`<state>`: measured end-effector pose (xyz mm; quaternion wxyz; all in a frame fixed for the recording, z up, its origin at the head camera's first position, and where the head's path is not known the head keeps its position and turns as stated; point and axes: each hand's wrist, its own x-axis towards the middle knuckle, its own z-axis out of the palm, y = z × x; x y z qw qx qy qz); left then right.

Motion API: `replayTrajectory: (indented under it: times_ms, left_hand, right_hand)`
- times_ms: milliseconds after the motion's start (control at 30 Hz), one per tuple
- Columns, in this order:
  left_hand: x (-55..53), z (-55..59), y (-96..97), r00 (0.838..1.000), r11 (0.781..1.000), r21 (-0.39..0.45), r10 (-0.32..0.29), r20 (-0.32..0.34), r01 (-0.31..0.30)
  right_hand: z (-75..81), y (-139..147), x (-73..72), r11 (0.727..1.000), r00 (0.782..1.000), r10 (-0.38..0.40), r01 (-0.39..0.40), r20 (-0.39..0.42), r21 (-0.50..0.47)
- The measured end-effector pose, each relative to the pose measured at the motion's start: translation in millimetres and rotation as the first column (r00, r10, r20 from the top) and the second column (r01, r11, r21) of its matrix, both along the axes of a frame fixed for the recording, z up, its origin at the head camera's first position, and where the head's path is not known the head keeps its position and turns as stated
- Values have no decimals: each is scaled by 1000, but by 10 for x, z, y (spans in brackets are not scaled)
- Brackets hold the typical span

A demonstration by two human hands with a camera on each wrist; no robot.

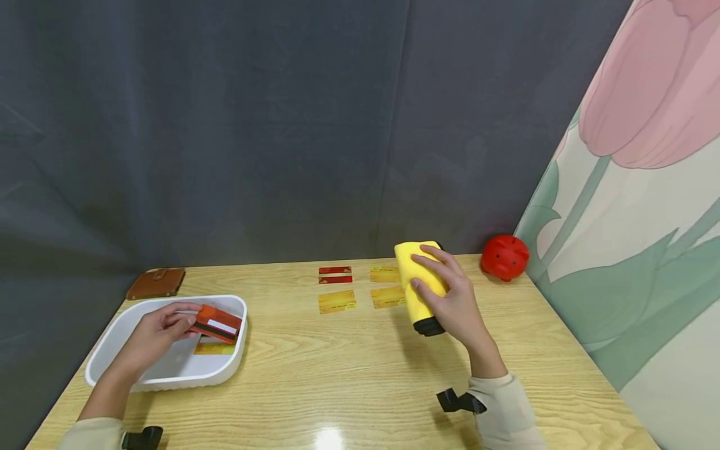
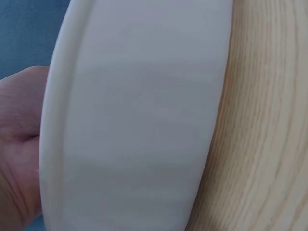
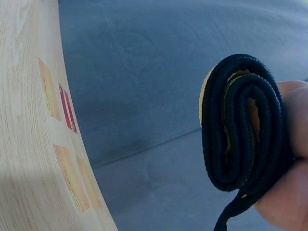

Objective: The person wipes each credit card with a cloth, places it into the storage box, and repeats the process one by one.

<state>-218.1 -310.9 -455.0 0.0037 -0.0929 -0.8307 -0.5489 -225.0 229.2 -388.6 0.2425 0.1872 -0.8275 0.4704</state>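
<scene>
My left hand (image 1: pixel 154 334) reaches over the white plastic basket (image 1: pixel 205 380) and pinches a red bank card (image 1: pixel 216 324), whose dark stripe and white strip face up. Below that card, a gold card (image 1: pixel 214 348) lies in the basket. In the left wrist view the basket's outer wall (image 2: pixel 139 115) hides most of the hand. On the right, my right hand (image 1: pixel 458 306) grips a folded yellow cloth (image 1: pixel 415 287) above the table. The right wrist view looks at the cloth's black-edged end (image 3: pixel 240 125), its layers rolled together.
Beyond the basket, a brown leather wallet (image 1: pixel 156 284) lies at the table's back left. A red card (image 1: pixel 335 275) and several gold cards (image 1: pixel 337 302) are laid out near the back edge. A red piggy bank (image 1: pixel 504 257) stands at the back right corner, beside the flowered wall.
</scene>
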Motion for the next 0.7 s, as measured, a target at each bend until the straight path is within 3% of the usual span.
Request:
replayTrajectory:
  times_ms: [200,700]
  left_hand:
    - [-38,-33,7,1000,996,-79,29,10,-28]
    - [-46,-33,62,996,982,-166,87,-3,-86]
  right_hand:
    - [18,-3,11,1000,1000,-11,11,3,3]
    - [26,13,17,1000,1000,-6,6,6,6]
